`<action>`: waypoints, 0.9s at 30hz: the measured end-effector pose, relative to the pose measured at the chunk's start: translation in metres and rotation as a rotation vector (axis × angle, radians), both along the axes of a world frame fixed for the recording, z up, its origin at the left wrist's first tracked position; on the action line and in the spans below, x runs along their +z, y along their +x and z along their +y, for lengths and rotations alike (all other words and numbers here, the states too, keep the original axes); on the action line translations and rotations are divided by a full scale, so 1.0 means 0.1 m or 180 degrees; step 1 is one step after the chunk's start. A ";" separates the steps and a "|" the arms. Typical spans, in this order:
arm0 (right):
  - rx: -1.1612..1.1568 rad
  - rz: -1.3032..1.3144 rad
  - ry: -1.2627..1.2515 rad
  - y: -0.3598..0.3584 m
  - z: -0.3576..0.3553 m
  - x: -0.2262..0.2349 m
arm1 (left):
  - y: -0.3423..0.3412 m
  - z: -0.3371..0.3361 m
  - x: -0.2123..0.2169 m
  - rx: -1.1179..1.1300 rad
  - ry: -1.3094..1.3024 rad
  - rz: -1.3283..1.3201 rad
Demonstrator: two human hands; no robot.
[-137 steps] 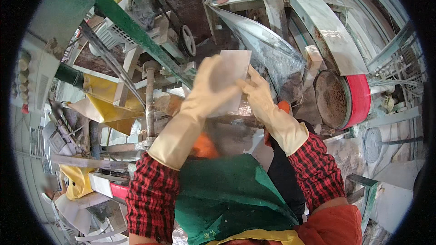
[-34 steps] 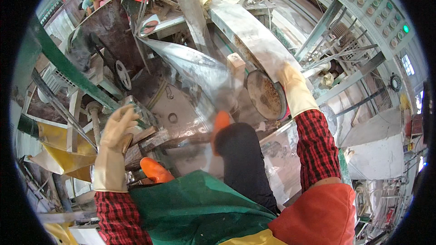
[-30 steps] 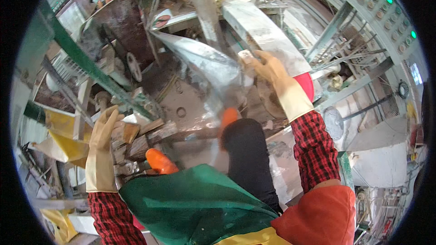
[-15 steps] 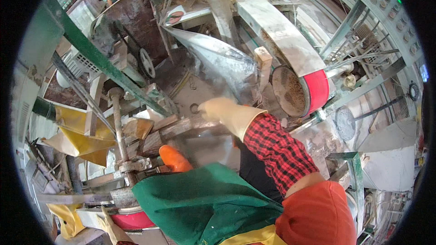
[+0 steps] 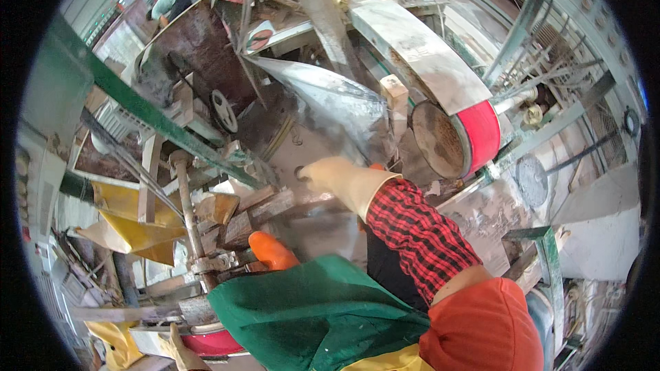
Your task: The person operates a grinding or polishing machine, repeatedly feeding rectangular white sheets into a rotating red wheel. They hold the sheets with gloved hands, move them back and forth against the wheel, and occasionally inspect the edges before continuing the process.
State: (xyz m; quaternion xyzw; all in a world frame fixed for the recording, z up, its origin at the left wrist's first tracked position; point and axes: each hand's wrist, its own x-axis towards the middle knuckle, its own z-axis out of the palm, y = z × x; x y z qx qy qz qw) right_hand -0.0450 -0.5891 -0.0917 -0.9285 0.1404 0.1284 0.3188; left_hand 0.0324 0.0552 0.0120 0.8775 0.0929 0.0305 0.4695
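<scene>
Risks, as I judge them, biggest item first:
- Rusty drum (image 5: pixel 196 48), upper left, with its spoked handwheel (image 5: pixel 223 111). If the drive runs, anything loose near the wheel could get drawn in.
- Belt guard with red-rimmed pulley (image 5: pixel 457 134), just right of the reaching arm. The plaid sleeve (image 5: pixel 416 233) passes near it and is a snag risk if the pulley turns.
- Sheet-metal chute (image 5: pixel 330 93) hangs right above the glove. Its lower edge looks sharp, so a fast lift of the hand could cut the glove.
- Green apron (image 5: pixel 316 316) hangs close to the wooden beam (image 5: pixel 265 209) and the vertical shaft (image 5: pixel 184 199). Loose fabric could catch there.
- Wooden block (image 5: pixel 395 89) stands on end beside the pulley. It could tip onto the hand.

Hands:
- Right hand (image 5: pixel 337 178), cream glove. Fingers are close together and bent down onto the dusty machine plate (image 5: pixel 309 144), which sits under the chute, centre frame. I see nothing gripped.
- Left hand (image 5: pixel 177 349) is low at the frame edge. I can't tell how its fingers are set.

Containers:
- Drum: its inside isn't visible to me.
- Yellow hopper (image 5: pixel 134 223), left: folded sheet walls, and I can't make out any contents.
- Red basin rim (image 5: pixel 216 342), bottom: its contents are hidden by the apron.
</scene>
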 end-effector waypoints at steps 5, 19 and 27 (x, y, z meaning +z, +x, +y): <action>0.0400 -0.0380 -0.0605 -0.07 -0.02 -0.10 | 0.06 0.08 0.06 0.0054 -0.0203 0.0326; 0.0050 -0.1009 0.1045 0.19 0.22 0.12 | 0.23 -1.34 1.72 -0.1267 -0.0644 0.0656; -0.1054 -0.1134 0.4703 -0.03 0.50 0.75 | 0.50 -3.90 1.15 -0.2934 0.0001 0.0718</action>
